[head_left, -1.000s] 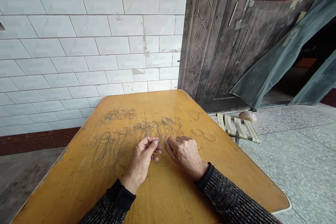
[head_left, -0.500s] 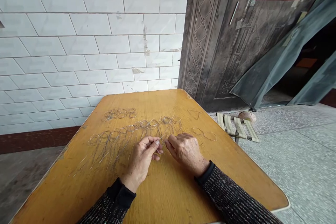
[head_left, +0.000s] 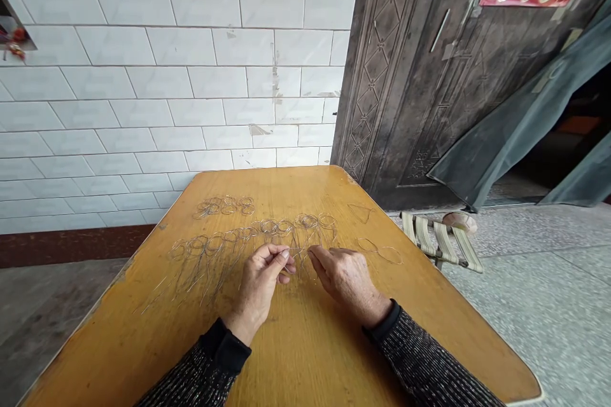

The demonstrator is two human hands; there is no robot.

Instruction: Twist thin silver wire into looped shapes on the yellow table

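Note:
Between my two hands runs a thin wire [head_left: 298,249], held above the wooden table [head_left: 305,356]. My left hand [head_left: 262,283] pinches one end between thumb and forefinger. With its fingers curled and the back turned up, my right hand [head_left: 346,280] grips the wire's other side; its fingertips are partly hidden. Just beyond the hands lies a long row of looped wires [head_left: 231,238] with loose tails trailing toward me. A smaller bunch of wire loops [head_left: 224,205] rests farther back on the left. Right of my right hand is a wire bent like a figure eight [head_left: 379,250].
A triangular bent wire [head_left: 361,212] lies near the table's right edge. Behind the table stand a white tiled wall [head_left: 205,82] and a dark carved door [head_left: 410,76]. A folding stool with woven straps [head_left: 442,241] is on the floor to the right, by a grey-green curtain [head_left: 515,127].
My hands have moved slightly apart, with the wire now stretched across the gap. The whole view has shifted a little, so the table appears farther right.

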